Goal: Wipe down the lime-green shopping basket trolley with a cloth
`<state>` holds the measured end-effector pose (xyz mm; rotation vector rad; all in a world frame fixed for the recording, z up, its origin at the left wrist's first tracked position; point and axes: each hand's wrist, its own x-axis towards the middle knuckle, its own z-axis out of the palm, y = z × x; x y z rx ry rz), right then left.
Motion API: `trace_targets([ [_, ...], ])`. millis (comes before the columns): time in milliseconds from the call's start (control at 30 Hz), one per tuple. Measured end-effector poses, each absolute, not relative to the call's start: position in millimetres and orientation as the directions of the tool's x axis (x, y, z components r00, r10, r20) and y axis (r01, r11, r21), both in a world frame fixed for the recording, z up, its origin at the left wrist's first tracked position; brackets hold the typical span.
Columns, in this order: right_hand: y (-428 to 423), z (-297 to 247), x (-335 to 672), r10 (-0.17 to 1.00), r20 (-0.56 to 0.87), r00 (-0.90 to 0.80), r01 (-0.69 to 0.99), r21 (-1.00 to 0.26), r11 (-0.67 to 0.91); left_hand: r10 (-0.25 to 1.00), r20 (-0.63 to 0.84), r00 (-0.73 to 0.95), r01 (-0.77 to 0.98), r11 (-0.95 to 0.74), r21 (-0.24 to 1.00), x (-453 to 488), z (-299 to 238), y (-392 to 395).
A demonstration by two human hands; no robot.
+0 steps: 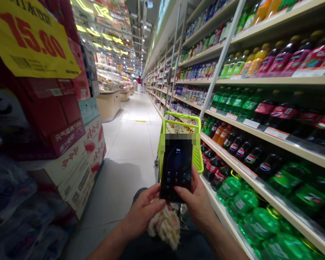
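A dark smartphone [176, 173] is held upright in front of me, its screen lit with dim icons. My right hand [197, 198] wraps its right edge, the thumb lying on the lower screen. At the phone's lower left corner, my left hand [144, 209] is closed on the edge with its thumb along the bottom. A fluffy cream-and-tan furry thing [165, 224] hangs below the phone under my left fingers; what it is fastened to is hidden. Behind the phone stands a lime-green shopping cart [199, 159], partly covered by it.
Shelves of soda bottles [246, 126] run close along my right. Stacked drink cartons [78, 169] under a yellow price sign [35, 39] stand on the left. A tiled aisle [130, 141] leads past display counters [108, 104] toward a distant person [139, 83].
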<state>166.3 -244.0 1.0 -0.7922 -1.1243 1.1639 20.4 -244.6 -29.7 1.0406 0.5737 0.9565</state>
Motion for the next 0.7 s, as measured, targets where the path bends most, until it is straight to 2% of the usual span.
trace_targets([
  [167,-240,-2,158,0.971,0.237,0.022,-0.275,-0.933,0.234,0.884,0.068,0.462,-0.358,0.115,0.927,12,-29,-244],
  [367,-232,-3,148,0.975,0.212,-0.061,-0.417,-0.893,0.168,0.893,0.111,0.436,-0.347,0.053,0.936,0,-29,-240],
  [567,-207,-5,116,0.988,0.099,-0.119,-0.543,-0.839,0.019,0.931,0.070,0.357,-0.346,0.062,0.936,-29,-33,-232],
  [700,-185,-13,87,0.981,0.080,-0.179,-0.533,-0.846,-0.028,0.959,0.049,0.280,-0.332,0.049,0.942,-56,-38,-226],
])
